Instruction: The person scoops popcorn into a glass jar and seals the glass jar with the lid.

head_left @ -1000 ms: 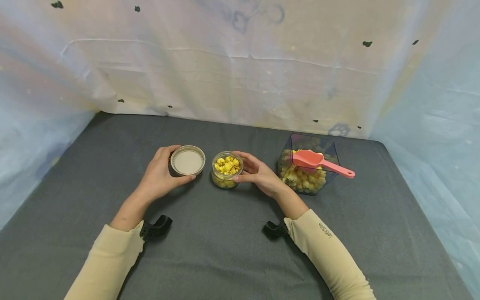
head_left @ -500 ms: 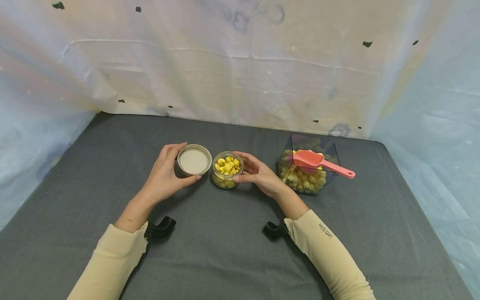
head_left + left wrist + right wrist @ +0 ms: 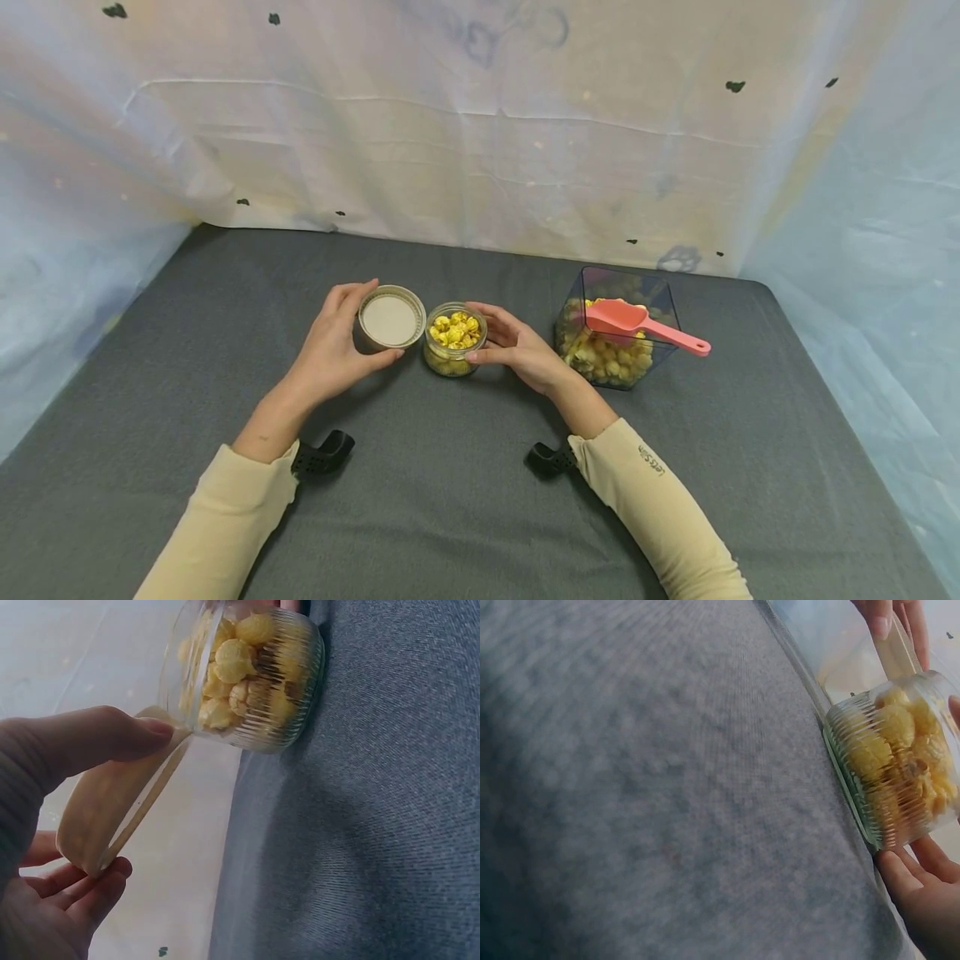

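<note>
From the head view we see our left hand (image 3: 330,350) gripping a round cream-coloured lid (image 3: 391,320), thumb and fingers curled round its rim, held just beside and above the left edge of a small ribbed glass jar of yellow puffed pieces (image 3: 453,339). Our right hand (image 3: 517,346) cups the jar's right side, fingers curved against the glass; the jar stands upright on the dark grey cloth tabletop (image 3: 450,500).

Only the left wrist view shows the lid's thin flat edge, with the thumb on top and the fingers below, and the jar's fine vertical ribbing. The right wrist view shows the cloth's coarse knitted weave and our fingertips (image 3: 904,874) at the jar's base.

Only the head view shows the clear square plastic tub (image 3: 617,329) to the right, with a pink plastic scoop (image 3: 637,325) across its top. Small dark writing on our right cream sleeve (image 3: 660,508) is too small to read.
</note>
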The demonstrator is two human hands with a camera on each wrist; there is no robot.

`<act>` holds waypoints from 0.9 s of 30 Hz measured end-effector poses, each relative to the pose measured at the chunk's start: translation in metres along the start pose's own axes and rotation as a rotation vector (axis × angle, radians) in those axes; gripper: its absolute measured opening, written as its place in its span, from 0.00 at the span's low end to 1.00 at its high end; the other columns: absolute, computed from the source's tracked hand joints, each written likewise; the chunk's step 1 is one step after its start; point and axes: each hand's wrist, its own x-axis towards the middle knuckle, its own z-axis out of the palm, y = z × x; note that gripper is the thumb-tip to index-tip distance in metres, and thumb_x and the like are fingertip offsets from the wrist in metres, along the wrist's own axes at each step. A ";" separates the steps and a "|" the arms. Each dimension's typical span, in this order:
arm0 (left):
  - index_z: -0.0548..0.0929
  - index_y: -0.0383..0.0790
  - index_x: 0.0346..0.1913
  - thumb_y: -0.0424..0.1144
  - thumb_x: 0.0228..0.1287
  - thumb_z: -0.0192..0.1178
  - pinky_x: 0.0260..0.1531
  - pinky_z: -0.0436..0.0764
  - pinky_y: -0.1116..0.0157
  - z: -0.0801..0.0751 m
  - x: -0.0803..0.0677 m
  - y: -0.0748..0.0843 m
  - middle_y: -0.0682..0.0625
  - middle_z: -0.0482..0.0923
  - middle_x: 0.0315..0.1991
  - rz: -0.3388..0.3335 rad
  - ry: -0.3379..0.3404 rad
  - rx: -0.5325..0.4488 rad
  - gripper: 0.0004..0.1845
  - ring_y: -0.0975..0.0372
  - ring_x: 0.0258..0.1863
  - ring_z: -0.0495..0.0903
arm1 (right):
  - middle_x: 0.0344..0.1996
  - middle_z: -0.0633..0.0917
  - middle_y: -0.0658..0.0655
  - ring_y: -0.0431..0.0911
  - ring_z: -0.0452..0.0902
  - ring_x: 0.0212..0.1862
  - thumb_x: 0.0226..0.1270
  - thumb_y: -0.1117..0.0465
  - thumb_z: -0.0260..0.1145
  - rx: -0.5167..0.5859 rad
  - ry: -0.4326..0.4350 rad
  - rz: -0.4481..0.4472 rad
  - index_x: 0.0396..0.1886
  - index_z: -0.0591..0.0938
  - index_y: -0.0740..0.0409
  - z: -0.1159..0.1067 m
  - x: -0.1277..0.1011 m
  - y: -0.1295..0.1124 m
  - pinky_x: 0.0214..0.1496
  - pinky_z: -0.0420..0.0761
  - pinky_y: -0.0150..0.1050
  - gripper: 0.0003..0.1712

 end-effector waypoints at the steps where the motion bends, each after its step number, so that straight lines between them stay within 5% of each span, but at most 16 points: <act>1: 0.56 0.33 0.73 0.37 0.48 0.75 0.58 0.66 0.40 0.000 0.000 0.001 0.33 0.58 0.65 0.001 -0.001 0.001 0.51 0.40 0.63 0.63 | 0.71 0.63 0.54 0.51 0.60 0.71 0.61 0.70 0.66 0.001 0.000 -0.002 0.73 0.62 0.46 0.000 0.000 0.000 0.73 0.57 0.52 0.42; 20: 0.61 0.30 0.68 0.34 0.44 0.76 0.55 0.69 0.43 -0.007 0.006 0.009 0.34 0.63 0.62 0.131 0.021 0.002 0.48 0.44 0.59 0.68 | 0.71 0.64 0.55 0.51 0.60 0.71 0.61 0.71 0.66 -0.002 -0.001 -0.010 0.73 0.62 0.46 0.001 0.000 -0.001 0.73 0.58 0.52 0.43; 27: 0.60 0.37 0.70 0.32 0.47 0.75 0.61 0.70 0.48 -0.001 0.009 0.005 0.37 0.65 0.61 0.151 0.015 -0.180 0.48 0.47 0.60 0.69 | 0.70 0.64 0.54 0.51 0.60 0.71 0.60 0.68 0.68 -0.001 0.008 0.002 0.72 0.62 0.45 0.002 -0.001 0.000 0.73 0.57 0.52 0.42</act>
